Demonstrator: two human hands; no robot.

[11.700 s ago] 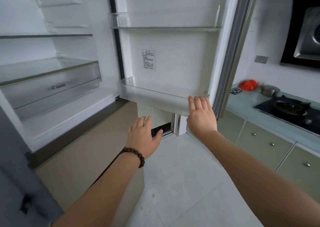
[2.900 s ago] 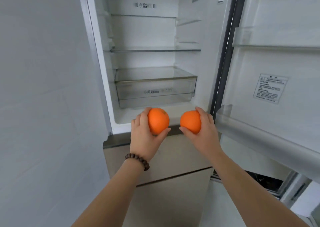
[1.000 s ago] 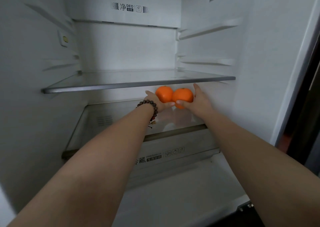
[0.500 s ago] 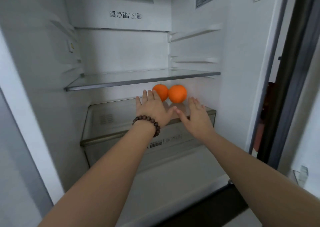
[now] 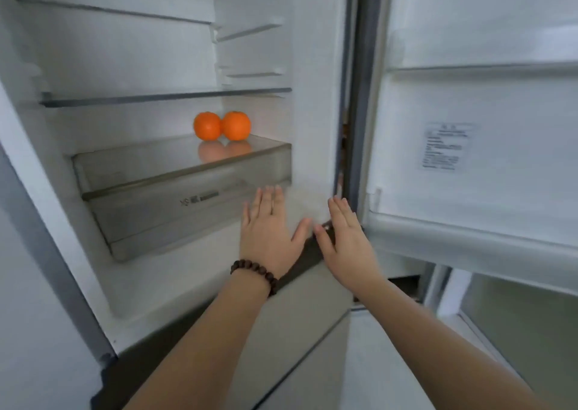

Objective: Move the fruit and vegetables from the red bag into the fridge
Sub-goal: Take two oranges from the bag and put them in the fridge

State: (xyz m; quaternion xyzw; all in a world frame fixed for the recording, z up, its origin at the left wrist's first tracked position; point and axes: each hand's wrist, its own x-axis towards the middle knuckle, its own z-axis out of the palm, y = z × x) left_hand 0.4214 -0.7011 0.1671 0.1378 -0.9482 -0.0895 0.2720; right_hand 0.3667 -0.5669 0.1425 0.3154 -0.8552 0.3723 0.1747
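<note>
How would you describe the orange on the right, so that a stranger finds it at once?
Look inside the open fridge, on the glass cover of the drawer, under the glass shelf. Two oranges sit there side by side, touching. The wanted orange is nearer the fridge's right wall; the left orange is beside it.

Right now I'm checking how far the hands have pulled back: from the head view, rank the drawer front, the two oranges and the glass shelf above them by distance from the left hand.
1. Drawer front, just left of the left hand.
2. The two oranges, on the drawer's lid, farther back.
3. Glass shelf, above the oranges.
</note>
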